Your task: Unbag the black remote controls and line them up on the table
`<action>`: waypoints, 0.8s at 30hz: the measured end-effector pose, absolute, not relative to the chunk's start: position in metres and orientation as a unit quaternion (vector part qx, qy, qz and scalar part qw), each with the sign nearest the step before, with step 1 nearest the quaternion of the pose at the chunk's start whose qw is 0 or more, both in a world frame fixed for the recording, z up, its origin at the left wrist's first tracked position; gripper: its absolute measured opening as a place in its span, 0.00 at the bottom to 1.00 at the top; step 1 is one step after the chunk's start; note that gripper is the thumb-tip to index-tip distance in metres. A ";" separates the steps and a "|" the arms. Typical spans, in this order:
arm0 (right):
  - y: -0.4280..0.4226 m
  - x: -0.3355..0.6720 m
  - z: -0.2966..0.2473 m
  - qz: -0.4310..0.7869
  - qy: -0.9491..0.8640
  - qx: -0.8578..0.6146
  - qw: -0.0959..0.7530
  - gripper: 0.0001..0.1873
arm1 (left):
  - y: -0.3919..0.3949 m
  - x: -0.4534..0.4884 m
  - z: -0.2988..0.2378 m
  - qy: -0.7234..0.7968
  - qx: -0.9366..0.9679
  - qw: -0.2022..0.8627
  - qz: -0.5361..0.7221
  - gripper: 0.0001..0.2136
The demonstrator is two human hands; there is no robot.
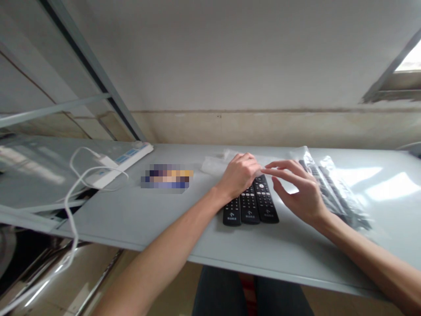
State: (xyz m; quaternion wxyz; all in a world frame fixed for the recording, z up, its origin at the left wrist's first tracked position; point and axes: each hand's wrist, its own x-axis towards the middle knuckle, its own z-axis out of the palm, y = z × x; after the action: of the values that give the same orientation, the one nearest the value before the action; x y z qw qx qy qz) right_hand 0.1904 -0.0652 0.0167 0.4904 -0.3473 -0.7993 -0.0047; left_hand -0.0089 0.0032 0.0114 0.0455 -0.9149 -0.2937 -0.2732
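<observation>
Three black remote controls [250, 206] lie side by side on the grey table, their lower ends pointing toward me. My left hand [239, 174] rests over their far ends with its fingers curled; whatever is under those fingers is hidden. Just to the right hovers my right hand [301, 188], fingers stretched and thumb apart, its fingertips close to or touching the left hand. Flattened clear plastic bags [212, 165] spread out behind the left hand. Beyond my right hand lie more remotes in clear plastic wrapping [335, 188], partly covered by that hand.
A white power strip [121, 164] with a plugged-in white cable [70, 210] sits at the left, the cable hanging over the edge. A pixelated flat item [167, 177] lies left of the hands. Metal frame bars [95, 66] rise at the left; a wall [230, 66] stands behind.
</observation>
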 end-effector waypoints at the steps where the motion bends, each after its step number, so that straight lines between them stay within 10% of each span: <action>1: -0.065 0.190 0.016 -0.005 -0.802 -0.344 0.487 0.21 | 0.003 -0.009 0.011 -0.294 -0.913 0.042 -0.279 0.09; 24: -0.056 0.197 0.008 -0.011 -0.780 -0.398 0.482 0.05 | -0.002 -0.007 0.016 -0.274 -0.925 0.039 -0.262 0.13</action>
State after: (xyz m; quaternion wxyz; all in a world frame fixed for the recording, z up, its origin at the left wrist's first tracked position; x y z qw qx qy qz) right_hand 0.1970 -0.0560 0.0077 0.4819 -0.3984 -0.7803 -0.0112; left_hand -0.0074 -0.0016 0.0161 0.0393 -0.9246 -0.2738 -0.2621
